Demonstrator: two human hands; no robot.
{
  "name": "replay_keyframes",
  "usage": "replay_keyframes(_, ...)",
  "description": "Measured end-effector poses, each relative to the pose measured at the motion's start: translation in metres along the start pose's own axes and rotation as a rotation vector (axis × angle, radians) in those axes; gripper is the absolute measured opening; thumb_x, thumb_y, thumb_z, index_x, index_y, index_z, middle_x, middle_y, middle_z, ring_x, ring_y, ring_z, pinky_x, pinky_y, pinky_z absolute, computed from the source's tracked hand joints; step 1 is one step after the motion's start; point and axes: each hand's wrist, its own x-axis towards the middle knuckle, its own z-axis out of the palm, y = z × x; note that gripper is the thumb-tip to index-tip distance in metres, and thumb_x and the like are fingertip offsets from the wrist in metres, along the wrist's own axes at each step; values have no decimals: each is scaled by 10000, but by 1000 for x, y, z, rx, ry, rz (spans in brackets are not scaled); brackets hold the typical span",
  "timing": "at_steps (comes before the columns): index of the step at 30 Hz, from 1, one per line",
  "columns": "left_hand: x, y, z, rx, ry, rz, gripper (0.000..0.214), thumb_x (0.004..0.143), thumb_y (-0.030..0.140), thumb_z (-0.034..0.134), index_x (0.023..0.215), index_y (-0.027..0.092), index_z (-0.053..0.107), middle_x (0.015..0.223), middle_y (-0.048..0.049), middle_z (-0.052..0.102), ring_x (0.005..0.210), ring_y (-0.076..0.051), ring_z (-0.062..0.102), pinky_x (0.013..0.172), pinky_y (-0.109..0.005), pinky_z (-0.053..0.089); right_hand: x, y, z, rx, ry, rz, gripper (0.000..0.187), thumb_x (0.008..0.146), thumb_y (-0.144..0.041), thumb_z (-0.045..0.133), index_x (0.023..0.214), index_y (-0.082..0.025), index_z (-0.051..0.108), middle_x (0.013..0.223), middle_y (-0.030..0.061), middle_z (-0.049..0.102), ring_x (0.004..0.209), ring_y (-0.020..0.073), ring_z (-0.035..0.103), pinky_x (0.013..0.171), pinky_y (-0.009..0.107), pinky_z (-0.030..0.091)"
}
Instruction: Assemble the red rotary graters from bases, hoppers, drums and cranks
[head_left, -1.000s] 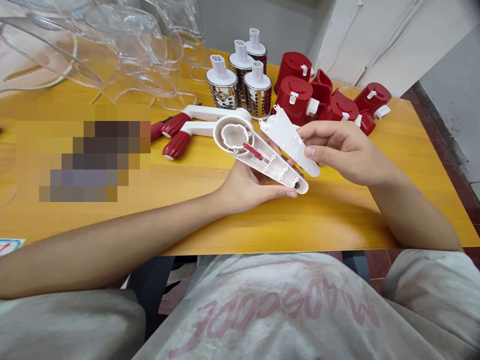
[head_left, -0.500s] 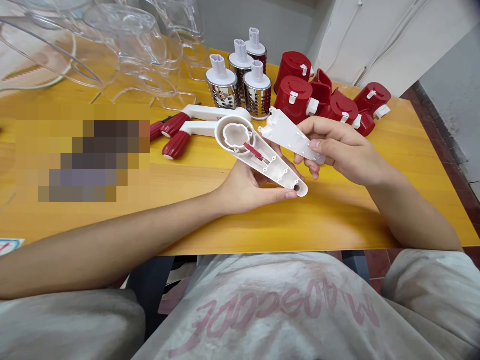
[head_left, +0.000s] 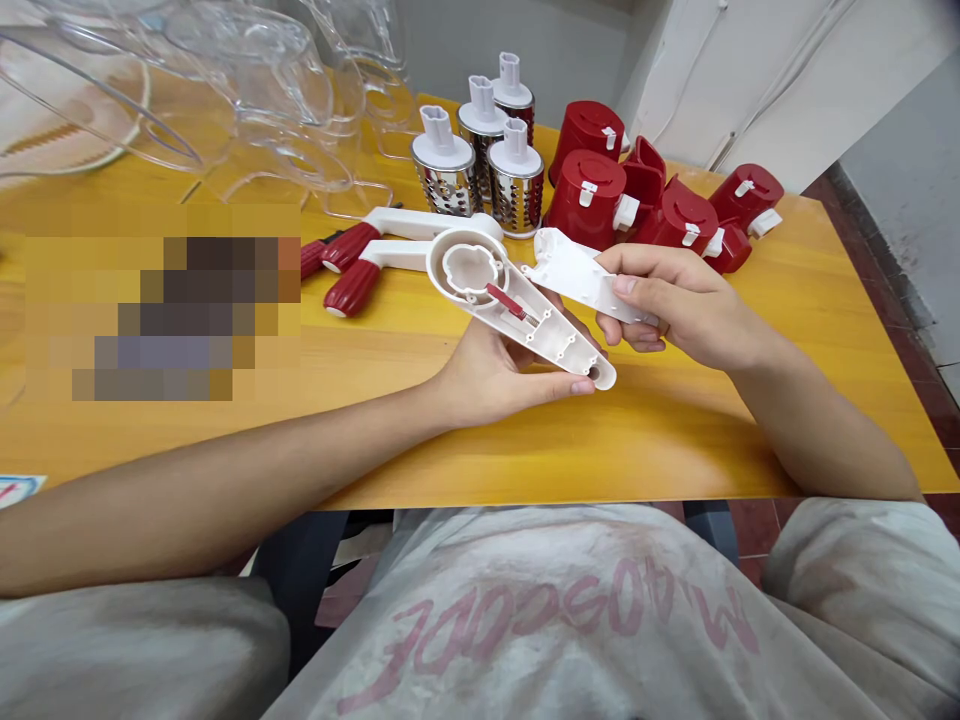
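Note:
My left hand (head_left: 499, 380) grips a white plastic crank handle (head_left: 551, 335) from below, thumb along its narrow end. The crank's hollow side faces up, showing a ring-shaped recess at the wide end, a small red lever (head_left: 506, 300) and a metal spring (head_left: 531, 320) beside it. Between the thumb and fingers of my right hand (head_left: 667, 300) is a white tapered cover plate (head_left: 574, 272), tilted and held just above and right of the crank, apart from it. Some fingers of the left hand are hidden behind the crank.
White cranks with red grips (head_left: 352, 287) lie behind the left hand. Several metal grater drums (head_left: 444, 175) with white tops stand at the back, with red plastic housings (head_left: 585, 195) to their right. Clear plastic parts (head_left: 255, 90) crowd the back left. A blurred-out patch (head_left: 195, 320) covers the table's left.
My right hand has tipped the cover plate, so its face is seen more edge-on and slightly lower. The left hand and crank have hardly moved.

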Motion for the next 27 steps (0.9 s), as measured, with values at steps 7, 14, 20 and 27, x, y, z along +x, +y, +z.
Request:
replay_keyframes(7, 1, 1, 1, -24, -12, 13, 511, 838, 514, 1165, 1077, 228, 815, 1087, -81, 933, 1013, -292, 907, 980, -439, 757, 2, 4, -2, 30, -25, -4, 460, 1203, -607, 869, 1314, -170, 780, 849, -10, 741, 600, 74, 381, 514, 232, 292)
replay_keyframes(14, 1, -2, -1, -16, -5, 21, 533, 841, 553, 1173, 1077, 230, 819, 1089, -83, 930, 1017, -304, 901, 1004, -463, 749, 0, 1, 0, -35, -22, -40, 507, 1178, -669, 895, 1210, -179, 769, 883, 4, 741, 634, 78, 453, 540, 236, 337)
replay_keyframes(20, -1, -6, -2, 23, 5, 38, 525, 846, 512, 1155, 1102, 220, 803, 1104, -67, 923, 1029, -281, 894, 991, -429, 747, 2, 5, 3, -101, -12, -153, 502, 1199, -685, 868, 1198, -196, 753, 866, -11, 728, 635, 75, 485, 549, 219, 360)
replay_keyframes(27, -1, -5, -3, 16, -28, 21, 514, 861, 474, 1150, 1137, 213, 803, 1140, -87, 930, 1075, -302, 918, 1036, -450, 752, 3, 6, 4, -188, 18, -217, 508, 1223, -717, 809, 1177, -213, 768, 871, 3, 715, 708, 112, 589, 586, 224, 460)
